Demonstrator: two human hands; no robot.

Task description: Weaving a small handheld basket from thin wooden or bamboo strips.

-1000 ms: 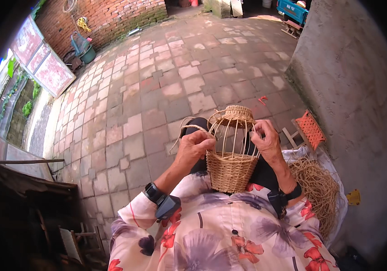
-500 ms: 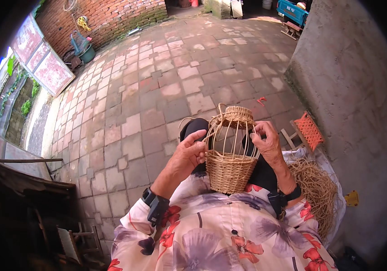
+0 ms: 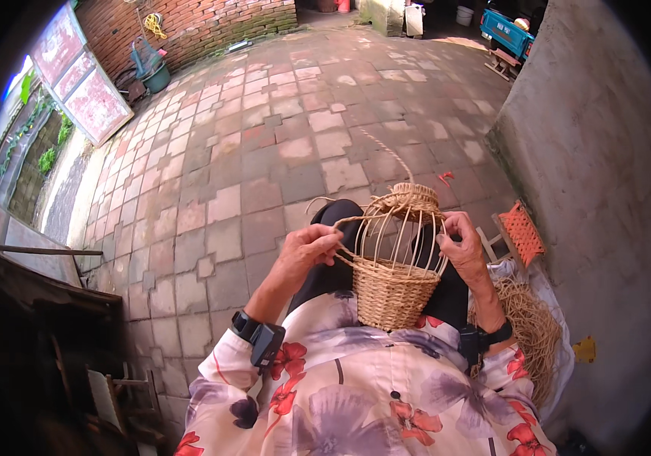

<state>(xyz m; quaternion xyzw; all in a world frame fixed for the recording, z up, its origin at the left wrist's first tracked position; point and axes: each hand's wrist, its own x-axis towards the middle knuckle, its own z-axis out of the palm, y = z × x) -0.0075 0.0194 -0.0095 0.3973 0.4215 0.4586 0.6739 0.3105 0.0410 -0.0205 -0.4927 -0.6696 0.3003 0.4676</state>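
A woven straw basket (image 3: 391,295) rests upright in my lap, its lower wall tightly woven. Bare upright ribs (image 3: 394,242) run from that wall to a narrow woven neck (image 3: 410,199). To the left of the basket, my left hand (image 3: 312,248) is closed in a pinch on a twisted straw cord (image 3: 350,220), which stretches toward the ribs. My right hand (image 3: 464,245) pinches at the rightmost rib, thumb and fingers closed there. Past the neck, a loose cord end (image 3: 390,152) sticks up and away from me.
A heap of straw cord (image 3: 524,327) lies on a white sheet (image 3: 566,346) at my right. Beyond it stands a small stool with an orange woven seat (image 3: 521,234), close to a grey wall (image 3: 606,167). Dark wooden furniture (image 3: 52,327) is at the left. Paving (image 3: 257,194) stretches ahead.
My left hand has drawn left, away from the ribs, and the cord now spans between it and the basket. A cord end has swung up beyond the neck. My right hand stays at the right rib.
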